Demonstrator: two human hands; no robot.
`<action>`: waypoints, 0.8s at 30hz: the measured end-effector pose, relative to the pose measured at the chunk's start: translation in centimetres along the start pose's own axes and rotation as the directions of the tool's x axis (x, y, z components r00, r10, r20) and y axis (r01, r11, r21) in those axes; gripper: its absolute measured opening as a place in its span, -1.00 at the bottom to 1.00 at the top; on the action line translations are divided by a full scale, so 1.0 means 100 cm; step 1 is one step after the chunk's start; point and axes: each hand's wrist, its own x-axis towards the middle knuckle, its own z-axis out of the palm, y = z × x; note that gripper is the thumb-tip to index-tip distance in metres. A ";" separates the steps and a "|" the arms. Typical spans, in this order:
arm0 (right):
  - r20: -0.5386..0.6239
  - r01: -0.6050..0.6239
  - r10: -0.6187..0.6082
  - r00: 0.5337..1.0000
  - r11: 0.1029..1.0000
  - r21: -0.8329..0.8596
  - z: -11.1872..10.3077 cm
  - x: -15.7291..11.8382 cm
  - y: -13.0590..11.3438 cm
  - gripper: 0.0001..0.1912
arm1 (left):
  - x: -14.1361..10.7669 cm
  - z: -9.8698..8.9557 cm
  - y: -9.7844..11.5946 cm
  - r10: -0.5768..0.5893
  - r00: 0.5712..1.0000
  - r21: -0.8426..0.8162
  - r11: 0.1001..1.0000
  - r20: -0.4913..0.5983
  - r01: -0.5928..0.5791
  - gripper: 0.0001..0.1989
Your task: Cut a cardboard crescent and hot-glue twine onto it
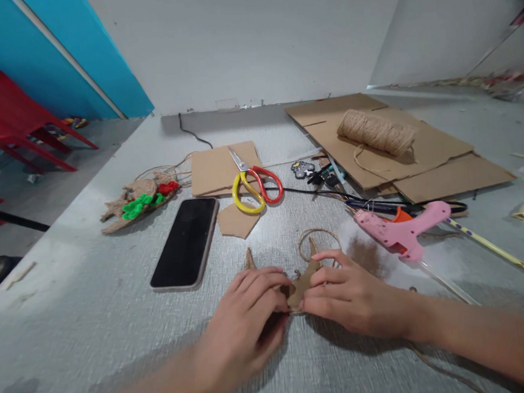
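Observation:
Both hands work on a small cardboard cutout with pointed tips, near the front of the table. My left hand has its fingers curled over the cutout's left part and hides much of it. On the right side, my right hand pinches the cutout's edge between thumb and fingers. Brown twine edges the pointed tip beyond my left hand. A loop of twine lies just beyond my right fingers. Close to the right hand rests a pink glue gun with a clear glue stick in its back.
A black phone lies left of the hands. Scissors with yellow and red handles rest on a cardboard piece. A twine roll sits on cardboard sheets. At left is a twine craft with green and red flowers.

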 end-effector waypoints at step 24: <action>0.010 -0.002 0.002 1.000 1.000 0.003 -0.001 0.001 0.000 -0.73 | -0.004 0.007 -0.002 -0.033 0.999 -0.016 0.999 0.042 0.034 -0.81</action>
